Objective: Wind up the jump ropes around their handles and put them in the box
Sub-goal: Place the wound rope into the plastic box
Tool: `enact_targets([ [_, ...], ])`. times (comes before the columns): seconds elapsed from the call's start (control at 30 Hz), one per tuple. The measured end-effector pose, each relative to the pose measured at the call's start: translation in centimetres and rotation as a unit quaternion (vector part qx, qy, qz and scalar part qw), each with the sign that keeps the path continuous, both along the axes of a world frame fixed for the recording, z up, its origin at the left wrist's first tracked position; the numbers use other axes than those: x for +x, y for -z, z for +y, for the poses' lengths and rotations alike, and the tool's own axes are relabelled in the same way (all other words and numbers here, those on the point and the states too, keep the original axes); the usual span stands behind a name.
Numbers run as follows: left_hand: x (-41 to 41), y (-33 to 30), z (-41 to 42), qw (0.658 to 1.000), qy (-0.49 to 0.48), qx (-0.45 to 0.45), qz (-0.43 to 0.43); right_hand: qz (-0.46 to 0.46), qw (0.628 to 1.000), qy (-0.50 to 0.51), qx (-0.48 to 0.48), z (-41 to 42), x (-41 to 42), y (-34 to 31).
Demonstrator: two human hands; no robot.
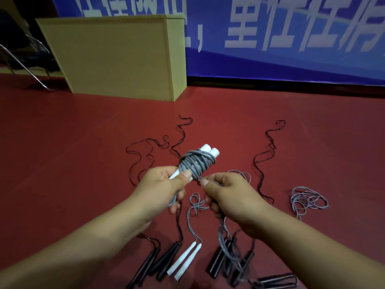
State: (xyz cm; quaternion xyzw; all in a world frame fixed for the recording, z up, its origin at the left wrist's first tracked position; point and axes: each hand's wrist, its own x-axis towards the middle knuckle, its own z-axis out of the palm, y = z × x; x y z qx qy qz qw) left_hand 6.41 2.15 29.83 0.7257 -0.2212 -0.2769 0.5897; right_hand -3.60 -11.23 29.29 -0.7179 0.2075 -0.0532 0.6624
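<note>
- Head view: two white handles, wound with grey rope, are gripped by left hand.
- Rope end is pinched by right hand.
- Two more white handles lie on floor.

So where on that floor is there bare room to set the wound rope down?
Bare red floor lies left of the black cords, toward the tan wooden box; more lies far right beyond the loose grey coil. Near the person it is crowded with black handles and white handles.

Blue banner with white characters, metal chair frame, red floor
</note>
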Motion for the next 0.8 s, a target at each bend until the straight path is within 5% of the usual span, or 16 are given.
enact_targets([
  [0.23,1.5,1.5,-0.3,0.994,-0.047,0.078,-0.063,0.073,0.947,-0.065,-0.307,-0.6,-1.7,-0.6],
  [0.4,2.1,2.1,-0.1,0.986,-0.028,0.14,-0.089,0.105,0.906,-0.113,-0.394,-1.2,-2.6,-2.3],
  [0.53,1.8,2.2,-0.1,0.956,0.024,0.216,-0.198,0.108,0.877,-0.157,-0.442,-2.0,-3.3,-3.9],
  [0.8,-0.1,1.0,0.2,0.892,0.131,0.318,-0.295,-0.037,0.859,-0.152,-0.488,-3.0,-3.6,-2.9],
])
